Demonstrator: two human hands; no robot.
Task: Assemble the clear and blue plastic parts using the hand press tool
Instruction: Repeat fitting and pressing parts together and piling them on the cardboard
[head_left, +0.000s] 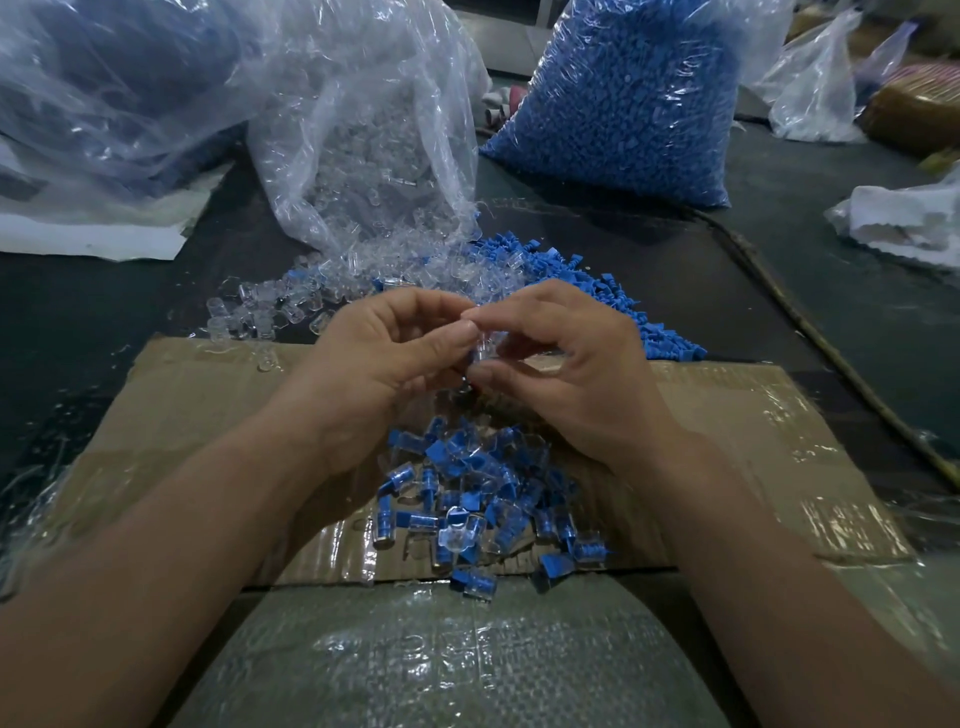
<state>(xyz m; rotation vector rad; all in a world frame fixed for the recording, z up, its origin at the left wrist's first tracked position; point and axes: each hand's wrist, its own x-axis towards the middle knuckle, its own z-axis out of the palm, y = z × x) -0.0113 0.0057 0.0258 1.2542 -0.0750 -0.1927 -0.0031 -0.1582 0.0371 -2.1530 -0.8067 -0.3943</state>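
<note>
Centre: clear part (482, 347), colourless and glassy. 12 o'clock: transparent bag (363, 156) of colourless pieces, with white highlights on its creases. 1 o'clock: second bag (623, 104), packed with uniformly mid-blue pieces. 11 o'clock: third bag (104, 78), hazy film over dark navy. 2 o'clock of centre: loose blue parts (597, 291), the same mid-blue. 10 o'clock of centre: loose clear parts (270, 306), colourless. 6 o'clock of centre: assembled pieces (467, 499), blue within clear. Cardboard (208, 405): tan, crossed by glossy tape bands. Table (104, 312): dark grey-green. 9 o'clock: white sheet (93, 234). 6 o'clock: woven sack (441, 660), grey with a fine crosshatch weave.
</note>
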